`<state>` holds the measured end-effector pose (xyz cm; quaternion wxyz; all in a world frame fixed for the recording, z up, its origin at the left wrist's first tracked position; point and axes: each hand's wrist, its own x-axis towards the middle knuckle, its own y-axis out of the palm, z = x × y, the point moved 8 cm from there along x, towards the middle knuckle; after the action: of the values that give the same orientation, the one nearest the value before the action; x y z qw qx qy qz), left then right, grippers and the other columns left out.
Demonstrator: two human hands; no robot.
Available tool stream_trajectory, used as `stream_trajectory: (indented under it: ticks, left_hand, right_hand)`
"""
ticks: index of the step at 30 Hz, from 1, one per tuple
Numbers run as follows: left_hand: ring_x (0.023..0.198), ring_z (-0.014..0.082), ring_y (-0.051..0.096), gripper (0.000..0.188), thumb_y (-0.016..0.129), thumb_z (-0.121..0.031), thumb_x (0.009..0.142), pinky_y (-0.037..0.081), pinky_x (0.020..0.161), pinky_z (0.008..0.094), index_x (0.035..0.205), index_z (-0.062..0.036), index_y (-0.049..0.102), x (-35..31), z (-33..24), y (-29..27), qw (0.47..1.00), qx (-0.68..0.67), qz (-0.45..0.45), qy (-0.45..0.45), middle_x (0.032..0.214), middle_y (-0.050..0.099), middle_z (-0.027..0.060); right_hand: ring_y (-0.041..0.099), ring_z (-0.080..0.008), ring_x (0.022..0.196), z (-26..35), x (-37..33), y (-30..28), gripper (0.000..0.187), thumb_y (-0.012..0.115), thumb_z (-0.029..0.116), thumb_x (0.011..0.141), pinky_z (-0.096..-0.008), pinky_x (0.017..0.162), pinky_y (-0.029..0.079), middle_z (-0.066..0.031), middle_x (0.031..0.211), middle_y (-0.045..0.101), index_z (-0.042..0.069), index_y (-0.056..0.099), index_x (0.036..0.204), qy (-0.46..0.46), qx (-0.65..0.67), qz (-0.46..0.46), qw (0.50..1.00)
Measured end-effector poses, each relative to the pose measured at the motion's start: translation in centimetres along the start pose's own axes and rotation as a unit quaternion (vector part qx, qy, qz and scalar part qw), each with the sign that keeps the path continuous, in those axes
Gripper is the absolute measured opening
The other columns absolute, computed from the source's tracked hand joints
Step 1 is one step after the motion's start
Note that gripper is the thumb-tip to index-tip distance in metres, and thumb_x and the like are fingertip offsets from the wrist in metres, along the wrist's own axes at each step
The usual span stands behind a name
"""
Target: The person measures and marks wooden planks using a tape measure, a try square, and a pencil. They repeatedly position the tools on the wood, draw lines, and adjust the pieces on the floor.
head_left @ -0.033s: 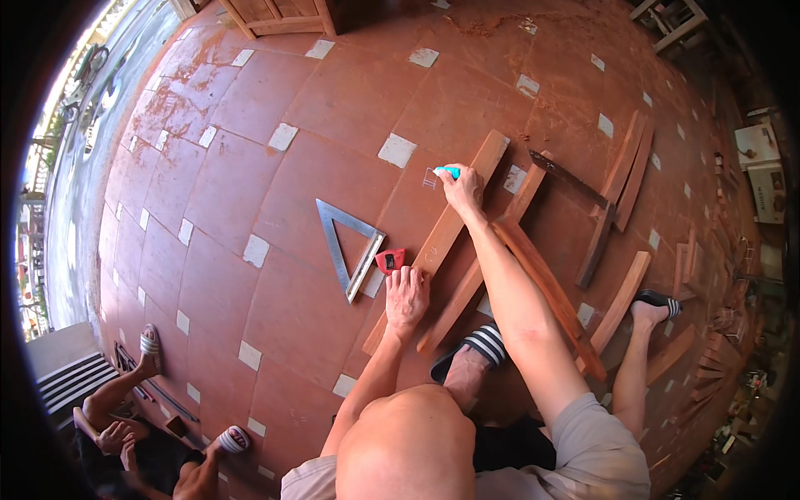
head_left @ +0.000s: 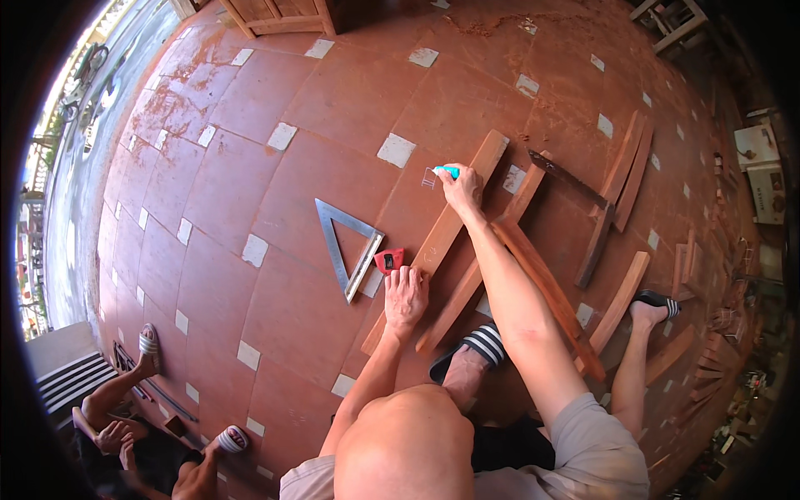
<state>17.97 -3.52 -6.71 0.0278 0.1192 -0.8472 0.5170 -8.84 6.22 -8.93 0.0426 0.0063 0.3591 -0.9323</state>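
My right hand pinches a small turquoise marker with a white tip, held at the floor beside a reddish wooden beam. Thin pale lines are drawn on the tile right by the tip. Lower on the same beam rests my left hand, palm down with its fingers stretched forward. Just ahead of those fingertips lies a red tape measure; whether they touch it I cannot tell. Left of the tape measure, a metal triangular square lies flat on the floor.
To the right lie a second beam, a slanted plank, a handsaw and more wood strips. My sandalled foot is beside the second beam. Another person sits at the lower left.
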Motion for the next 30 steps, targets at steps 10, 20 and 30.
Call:
stream_trajectory:
  ticks: [10, 20, 30]
  left_hand:
    - [0.092, 0.0303, 0.057, 0.019, 0.073, -0.020, 0.097, 0.045, 0.081, 0.0447, 0.106, -0.0102, 0.060, 0.6, 0.2, 0.1, 1.000, -0.002, -0.003, 0.002, 0.097, 0.056, 0.0105]
    - [0.093, 0.0303, 0.058, 0.019, 0.073, -0.022, 0.098, 0.046, 0.081, 0.0446, 0.105, -0.0104, 0.060, 0.7, 0.4, 0.4, 1.000, 0.010, -0.007, 0.005, 0.096, 0.056, 0.0107]
    - [0.094, 0.0310, 0.058, 0.019, 0.073, -0.021, 0.096, 0.046, 0.082, 0.0447, 0.106, -0.0097, 0.060, 0.6, 0.6, 0.6, 1.000, -0.004, -0.005, 0.002, 0.096, 0.056, 0.0110]
  right_hand:
    - [0.076, -0.0387, 0.088, -0.3, 0.8, 0.5, 0.030, 0.079, 0.033, 0.093, -0.0477, 0.083, 0.059, -0.0199, 0.092, 0.079, 0.005, 0.083, 0.104, -0.027, -0.034, 0.030, 0.999]
    - [0.078, -0.0367, 0.088, 0.0, 0.4, 0.4, 0.028, 0.080, 0.031, 0.091, -0.0462, 0.081, 0.060, -0.0198, 0.092, 0.080, 0.006, 0.084, 0.103, -0.023, -0.045, 0.049, 0.998]
    - [0.079, -0.0297, 0.081, 0.6, -0.2, -0.1, 0.029, 0.081, 0.031, 0.093, -0.0413, 0.073, 0.060, -0.0173, 0.088, 0.080, 0.004, 0.083, 0.103, -0.054, 0.003, 0.069, 0.996]
